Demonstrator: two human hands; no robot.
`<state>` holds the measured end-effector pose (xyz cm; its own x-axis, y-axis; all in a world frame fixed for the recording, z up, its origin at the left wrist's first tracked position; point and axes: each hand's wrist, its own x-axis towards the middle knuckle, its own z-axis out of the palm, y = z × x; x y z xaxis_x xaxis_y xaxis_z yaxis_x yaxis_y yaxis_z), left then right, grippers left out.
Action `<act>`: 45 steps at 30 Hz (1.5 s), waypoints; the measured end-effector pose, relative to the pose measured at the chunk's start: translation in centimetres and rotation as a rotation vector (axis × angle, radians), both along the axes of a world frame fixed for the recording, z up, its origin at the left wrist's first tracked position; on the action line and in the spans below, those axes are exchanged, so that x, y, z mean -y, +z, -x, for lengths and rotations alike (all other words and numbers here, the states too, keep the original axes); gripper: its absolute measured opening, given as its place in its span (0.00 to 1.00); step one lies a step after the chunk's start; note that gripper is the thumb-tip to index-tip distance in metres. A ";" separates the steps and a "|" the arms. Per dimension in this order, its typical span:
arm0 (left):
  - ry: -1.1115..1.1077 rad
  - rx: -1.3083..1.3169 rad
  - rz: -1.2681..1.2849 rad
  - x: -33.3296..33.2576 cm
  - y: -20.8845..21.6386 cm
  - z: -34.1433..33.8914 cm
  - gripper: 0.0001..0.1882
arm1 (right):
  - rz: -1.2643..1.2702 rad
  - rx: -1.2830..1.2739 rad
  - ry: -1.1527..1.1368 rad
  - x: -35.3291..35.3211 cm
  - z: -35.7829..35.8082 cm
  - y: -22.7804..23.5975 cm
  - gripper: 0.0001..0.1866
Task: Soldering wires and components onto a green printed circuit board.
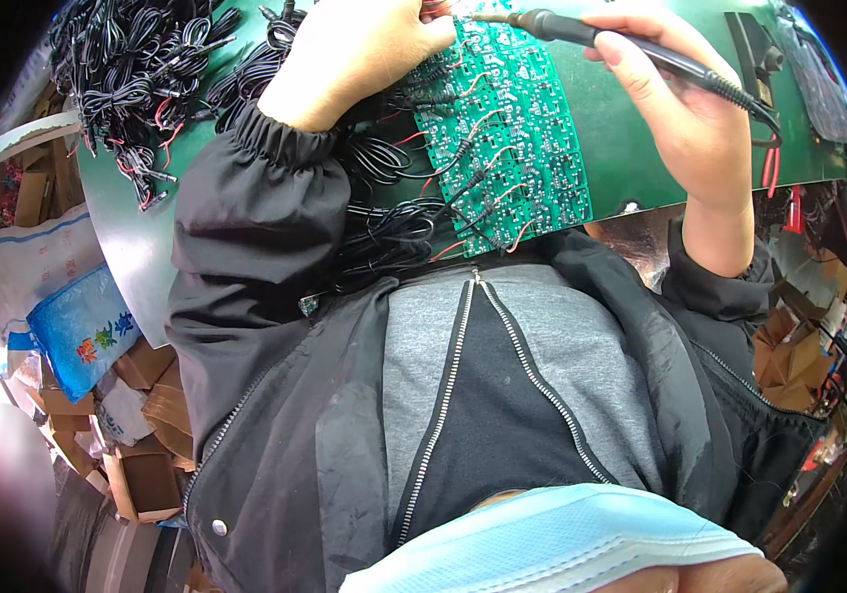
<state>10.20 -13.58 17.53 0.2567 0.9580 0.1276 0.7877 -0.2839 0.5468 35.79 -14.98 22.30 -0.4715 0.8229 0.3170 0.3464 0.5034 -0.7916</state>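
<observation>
A green panel of circuit boards [542, 158] lies on the table, dotted with small parts. My right hand [685, 119] grips a soldering iron [631, 47] by its black handle, its tip pointing left over the panel's far end. Across from the tip, my left hand [369, 49] pinches thin reddish wire at the panel's far left edge; its fingertips are partly cut off by the picture's top. Black cables [394, 232] lie along the panel's left side, their thin red and black wire ends reaching onto the boards.
Bundles of coiled black cables [146, 69] are heaped at the far left of the green table [127, 232]. A black stand-like holder [755, 54] is at the far right. Below the table's left are cardboard boxes [141, 479] and a blue-and-white bag [82, 321]; more cardboard [794, 346] lies right.
</observation>
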 end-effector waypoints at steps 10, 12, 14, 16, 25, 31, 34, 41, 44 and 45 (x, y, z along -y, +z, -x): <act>-0.012 0.021 -0.044 0.1 0.1 -0.5 0.11 | -0.011 -0.037 -0.181 0.4 -0.5 0.1 0.08; -0.025 0.025 -0.022 -0.1 0.1 -0.4 0.11 | -0.001 -0.049 -0.179 0.5 -0.3 -0.2 0.08; -0.036 0.029 0.000 -0.2 0.3 -0.3 0.11 | -0.006 -0.042 -0.168 0.3 -0.2 -0.5 0.08; -0.046 0.127 0.061 -0.2 0.7 -0.1 0.10 | -0.012 -0.037 -0.154 0.3 0.0 -0.3 0.08; -0.209 0.361 0.144 -1.4 -0.2 0.6 0.12 | -0.074 0.017 -0.085 -0.5 -0.4 -0.8 0.08; -0.158 0.230 0.198 -0.5 0.9 1.0 0.12 | -0.055 0.074 -0.132 0.0 0.3 -0.1 0.08; -0.217 0.167 0.381 -1.5 1.3 1.3 0.11 | -0.053 -0.019 -0.136 -0.3 -0.2 -0.8 0.08; -0.232 0.260 0.229 -1.0 0.7 1.5 0.08 | 0.039 -0.126 -0.203 0.2 -0.5 -0.4 0.09; -0.240 0.235 0.282 -0.5 1.9 1.5 0.09 | 0.046 -0.142 -0.173 0.0 -0.9 -0.6 0.09; -0.234 0.232 0.283 0.1 2.7 1.2 0.09 | 0.047 -0.166 -0.149 -0.1 -1.0 -0.7 0.09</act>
